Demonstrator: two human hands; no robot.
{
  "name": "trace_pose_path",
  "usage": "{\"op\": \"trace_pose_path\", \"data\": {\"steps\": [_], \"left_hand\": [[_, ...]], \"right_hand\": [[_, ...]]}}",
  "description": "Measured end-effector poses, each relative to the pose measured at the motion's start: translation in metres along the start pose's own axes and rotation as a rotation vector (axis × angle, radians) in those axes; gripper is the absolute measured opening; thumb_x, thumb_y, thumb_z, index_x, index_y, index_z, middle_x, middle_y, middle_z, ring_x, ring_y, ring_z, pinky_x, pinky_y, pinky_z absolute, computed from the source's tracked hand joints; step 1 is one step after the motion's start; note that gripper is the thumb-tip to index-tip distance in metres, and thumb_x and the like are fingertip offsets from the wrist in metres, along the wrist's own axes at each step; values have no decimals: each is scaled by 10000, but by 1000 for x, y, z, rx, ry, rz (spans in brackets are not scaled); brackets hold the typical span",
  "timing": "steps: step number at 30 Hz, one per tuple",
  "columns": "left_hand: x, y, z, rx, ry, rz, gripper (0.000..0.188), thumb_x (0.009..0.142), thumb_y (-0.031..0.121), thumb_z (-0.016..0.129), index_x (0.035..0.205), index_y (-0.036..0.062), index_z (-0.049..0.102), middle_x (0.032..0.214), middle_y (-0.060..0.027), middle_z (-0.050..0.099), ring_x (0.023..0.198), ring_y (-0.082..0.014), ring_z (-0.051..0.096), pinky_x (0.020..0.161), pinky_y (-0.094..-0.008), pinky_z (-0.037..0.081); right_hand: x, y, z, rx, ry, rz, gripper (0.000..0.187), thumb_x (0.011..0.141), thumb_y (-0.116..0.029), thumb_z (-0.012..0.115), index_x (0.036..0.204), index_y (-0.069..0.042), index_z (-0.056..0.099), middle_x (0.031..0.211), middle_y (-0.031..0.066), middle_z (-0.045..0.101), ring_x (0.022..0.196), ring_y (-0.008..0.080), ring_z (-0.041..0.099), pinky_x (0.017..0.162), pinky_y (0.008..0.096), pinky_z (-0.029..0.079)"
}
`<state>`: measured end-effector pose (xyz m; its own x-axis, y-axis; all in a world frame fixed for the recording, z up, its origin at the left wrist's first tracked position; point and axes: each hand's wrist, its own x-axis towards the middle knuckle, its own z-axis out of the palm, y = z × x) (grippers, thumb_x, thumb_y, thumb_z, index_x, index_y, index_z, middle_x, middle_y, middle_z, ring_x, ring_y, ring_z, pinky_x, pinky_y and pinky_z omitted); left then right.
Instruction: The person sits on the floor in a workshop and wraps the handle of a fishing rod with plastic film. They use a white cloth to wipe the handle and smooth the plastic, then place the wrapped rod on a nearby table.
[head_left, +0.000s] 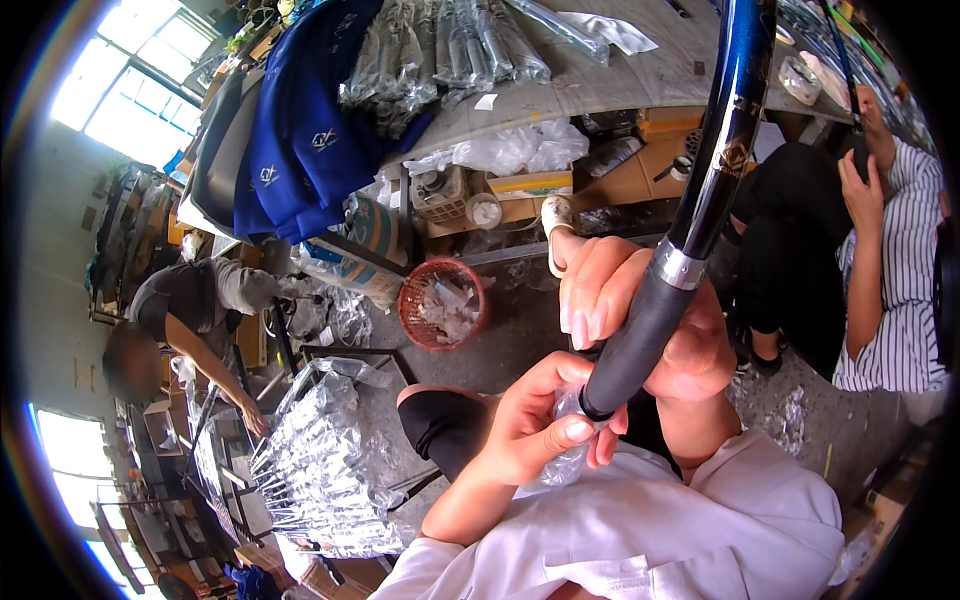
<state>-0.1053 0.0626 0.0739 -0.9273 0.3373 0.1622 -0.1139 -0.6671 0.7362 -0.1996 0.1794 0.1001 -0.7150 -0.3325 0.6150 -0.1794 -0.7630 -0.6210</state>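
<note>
A fishing rod (707,185) slants across the front, with a glossy blue-black shaft, a silver ring and a black handle grip. Its butt end points down toward my chest. My right hand (695,350) is closed round the grip from behind, and its fingers show on the left side just below the ring. At the butt end, my left hand (535,420) is closed on a clear plastic bag (567,455), its thumb and fingers next to the rod's end. Whether the bag covers the butt cannot be made out.
Plastic-wrapped rods (450,45) and blue cloth (310,130) lie on the grey worktable (640,85). Below stands a red basket (441,305) with scraps. More wrapped rods (325,460) rest on a rack at left, near a bending person (190,300). Another person (885,270) sits at right holding a rod.
</note>
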Motion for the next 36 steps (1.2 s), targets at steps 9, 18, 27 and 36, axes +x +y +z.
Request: {"op": "trace_pose_path", "data": {"steps": [9, 18, 27, 36], "left_hand": [[2, -5, 1, 79, 110, 20, 323, 856, 121, 615, 1083, -14, 431, 940, -157, 586, 706, -157, 588, 598, -259, 490], [5, -9, 3, 130, 145, 30, 326, 834, 66, 635, 1076, -11, 431, 954, -151, 585, 717, -147, 587, 626, -258, 489], [7, -15, 7, 154, 145, -33, 313, 846, 55, 617, 1086, -13, 427, 964, -144, 581, 732, -134, 577, 654, -256, 484], [9, -17, 1, 72, 60, -55, 309, 891, 153, 564, 1101, -30, 430, 957, -165, 582, 721, -168, 588, 635, -273, 488]], "right_hand": [[-2, 0, -5, 7, 35, 25, 425, 825, -368, 423, 896, 26, 568, 815, 117, 545, 727, 189, 498, 740, 358, 291], [-5, -1, -8, 30, 123, 20, 451, 849, -423, 416, 929, 6, 526, 796, 98, 525, 709, 176, 471, 727, 355, 313], [3, -5, -23, 26, 53, -44, 306, 847, -388, 479, 827, -86, 442, 737, 33, 446, 706, 154, 440, 705, 320, 339], [-3, -1, -29, 59, 23, -29, 363, 861, -428, 471, 816, -68, 493, 763, 51, 469, 724, 155, 446, 736, 365, 305]]}}
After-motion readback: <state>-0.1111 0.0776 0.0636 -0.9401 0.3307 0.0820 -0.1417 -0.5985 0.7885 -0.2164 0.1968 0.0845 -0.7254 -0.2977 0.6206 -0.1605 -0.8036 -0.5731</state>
